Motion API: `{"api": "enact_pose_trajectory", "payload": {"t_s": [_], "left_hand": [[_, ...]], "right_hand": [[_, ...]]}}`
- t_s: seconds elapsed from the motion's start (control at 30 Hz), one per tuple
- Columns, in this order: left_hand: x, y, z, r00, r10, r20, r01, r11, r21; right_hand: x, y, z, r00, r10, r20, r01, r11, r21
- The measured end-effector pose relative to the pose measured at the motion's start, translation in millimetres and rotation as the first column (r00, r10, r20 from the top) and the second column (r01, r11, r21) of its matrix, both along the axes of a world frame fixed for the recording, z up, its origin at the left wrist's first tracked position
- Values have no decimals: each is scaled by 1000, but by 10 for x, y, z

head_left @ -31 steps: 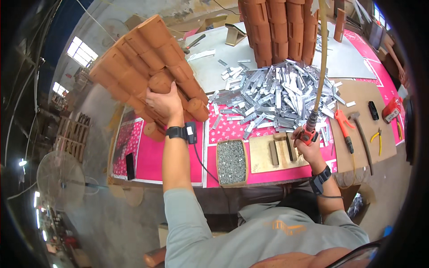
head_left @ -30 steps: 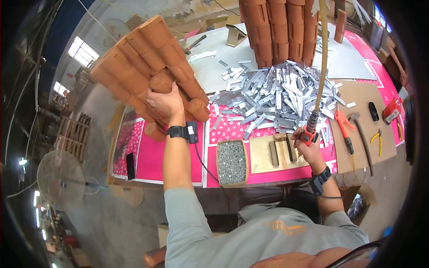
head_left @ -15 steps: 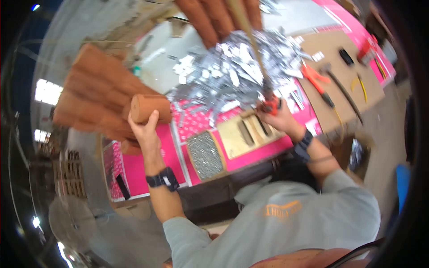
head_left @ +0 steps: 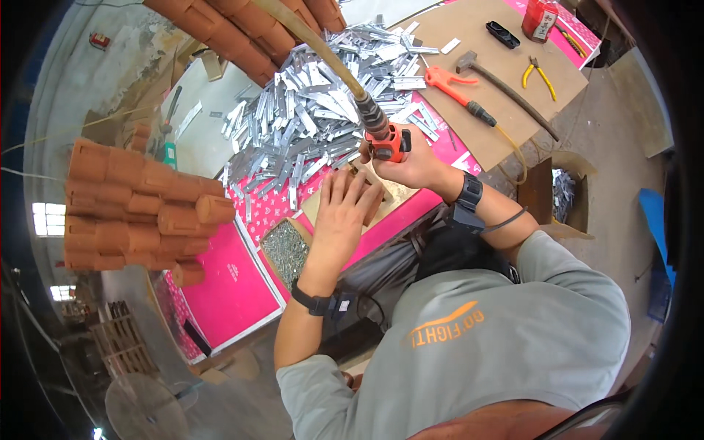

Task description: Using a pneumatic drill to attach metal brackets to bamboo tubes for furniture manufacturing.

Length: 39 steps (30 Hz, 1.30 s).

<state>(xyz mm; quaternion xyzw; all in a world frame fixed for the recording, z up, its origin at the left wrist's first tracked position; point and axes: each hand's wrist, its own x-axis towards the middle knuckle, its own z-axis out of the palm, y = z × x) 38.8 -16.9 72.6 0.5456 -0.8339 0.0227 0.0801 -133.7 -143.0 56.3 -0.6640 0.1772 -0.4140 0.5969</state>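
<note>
My left hand (head_left: 341, 205) is curled over a brown clay-coloured cylinder (head_left: 375, 208) on a pale wooden board (head_left: 400, 192) at the table's near edge. Most of that cylinder is hidden under my fingers. Just to the right, my right hand (head_left: 412, 163) grips a red and black air tool (head_left: 389, 144), whose tan hose (head_left: 315, 44) runs up and away. The tool's working end is hidden by my hands. Beside my left wrist sits a shallow box of small metal fasteners (head_left: 285, 251).
Stacked clay-coloured cylinders (head_left: 132, 205) stand at the left, with more (head_left: 242, 33) at the far side. Loose metal strips (head_left: 315, 103) form a heap ahead. On cardboard at the right lie a red air gun (head_left: 451, 86), a hammer (head_left: 506, 92) and yellow-handled pliers (head_left: 539, 77).
My left hand has brought the cylinder from beside the left stack rightward onto the wooden board. My right hand still holds the air tool, now close to my left. The view has turned.
</note>
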Motion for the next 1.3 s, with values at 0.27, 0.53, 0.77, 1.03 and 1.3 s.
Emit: {"api": "enact_pose_trajectory", "payload": {"t_s": [0.27,0.53,0.77,1.03,1.3], "left_hand": [[-213,62,-115,738,508,-444,-512,851,122],[-33,-222,155,876,365,-314,-247,900,358],[-119,-342,181,947,303,-103,-257,912,320],[-91,-274,63,910,390,-142,-345,901,262],[-334,-954,-26,964,198,-176,-193,980,44]], "right_hand": [[-244,-36,63,998,-69,-4,70,997,15],[-285,53,-125,999,6,-33,-5,999,34],[-280,-36,-185,999,-33,18,32,999,35],[-361,-51,-181,998,-38,57,36,998,48],[-294,-148,-299,999,-29,29,29,999,13]]}}
